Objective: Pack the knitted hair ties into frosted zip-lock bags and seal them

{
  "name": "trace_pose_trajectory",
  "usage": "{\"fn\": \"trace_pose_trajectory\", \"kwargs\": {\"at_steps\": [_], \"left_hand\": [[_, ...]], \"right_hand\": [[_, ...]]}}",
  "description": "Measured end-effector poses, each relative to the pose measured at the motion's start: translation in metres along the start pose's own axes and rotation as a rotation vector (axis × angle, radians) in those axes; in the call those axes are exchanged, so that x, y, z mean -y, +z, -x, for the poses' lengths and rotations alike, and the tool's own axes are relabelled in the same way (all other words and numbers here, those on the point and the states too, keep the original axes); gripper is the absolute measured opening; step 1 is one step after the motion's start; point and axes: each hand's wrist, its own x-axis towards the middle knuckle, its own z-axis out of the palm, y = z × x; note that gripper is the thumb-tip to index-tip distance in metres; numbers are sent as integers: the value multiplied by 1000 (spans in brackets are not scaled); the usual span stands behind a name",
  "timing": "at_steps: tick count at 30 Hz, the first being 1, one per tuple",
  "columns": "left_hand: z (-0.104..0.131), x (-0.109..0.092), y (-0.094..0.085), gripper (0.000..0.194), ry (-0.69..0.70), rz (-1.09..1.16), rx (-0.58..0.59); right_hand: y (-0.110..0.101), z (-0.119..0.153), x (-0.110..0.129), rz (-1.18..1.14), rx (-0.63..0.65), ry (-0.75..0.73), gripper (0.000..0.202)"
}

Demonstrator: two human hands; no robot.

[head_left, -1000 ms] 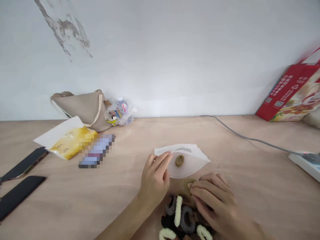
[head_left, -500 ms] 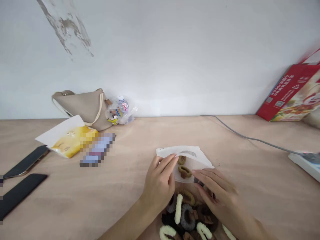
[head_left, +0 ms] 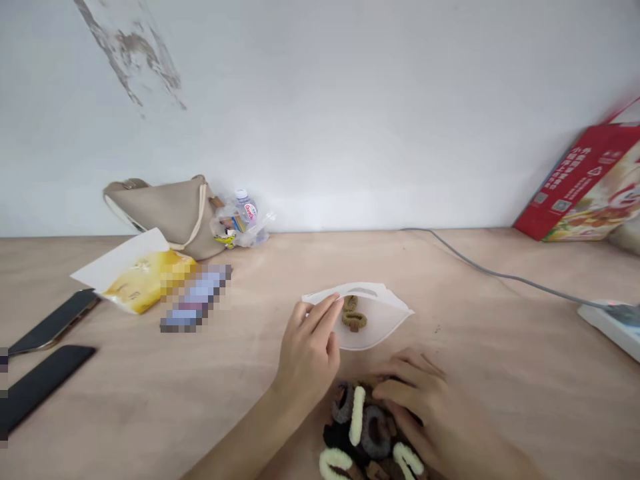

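A white translucent bag (head_left: 383, 327) lies on the table with its mouth towards me, and olive-brown fuzzy bands (head_left: 355, 321) show inside it. My left hand (head_left: 309, 347) is closed on the bag's left edge, fingertips at its upper layer. Nearer to me is a pile of fuzzy bands in cream, grey, black and brown, among them a grey one (head_left: 375, 432) and a cream one (head_left: 357, 416). Over the right side of this pile is my right hand (head_left: 420, 400), its fingers bent and slightly spread; what its fingertips touch is partly hidden.
On the left lie two dark flat devices (head_left: 50, 383), a blurred-out phone-like item (head_left: 197, 299) and a yellow packet (head_left: 150, 277). A beige bag (head_left: 163, 210) and a plastic bag with a bottle (head_left: 245, 217) stand by the wall. At right are a red box (head_left: 575, 180), cable (head_left: 475, 267) and power strip (head_left: 610, 327).
My right hand has left the bag's mouth and come down to the pile; the dark band it held is no longer seen there. The bag and my left hand have shifted slightly up and left.
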Motion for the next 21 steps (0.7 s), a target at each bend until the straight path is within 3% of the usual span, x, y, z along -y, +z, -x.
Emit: {"fn": "trace_pose_trajectory", "kwargs": {"at_steps": [3, 6, 10, 12, 14, 16, 21], "left_hand": [[1, -2, 0, 49, 5, 7, 16], [2, -5, 0, 48, 6, 17, 32], [4, -9, 1, 49, 16, 44, 44], [5, -10, 1, 50, 18, 61, 50], [5, -12, 1, 49, 15, 67, 53], [5, -12, 1, 47, 15, 62, 48], [5, -11, 0, 46, 26, 54, 45]], "right_hand": [[-1, -2, 6, 14, 112, 114, 31], [-3, 0, 6, 17, 86, 136, 28], [-3, 2, 0, 31, -182, -8, 31], [-2, 1, -3, 66, -319, -2, 40], [-2, 1, -6, 79, -341, 12, 44], [-3, 2, -6, 65, -255, -12, 39], [-7, 3, 0, 59, 141, 61, 24]]}}
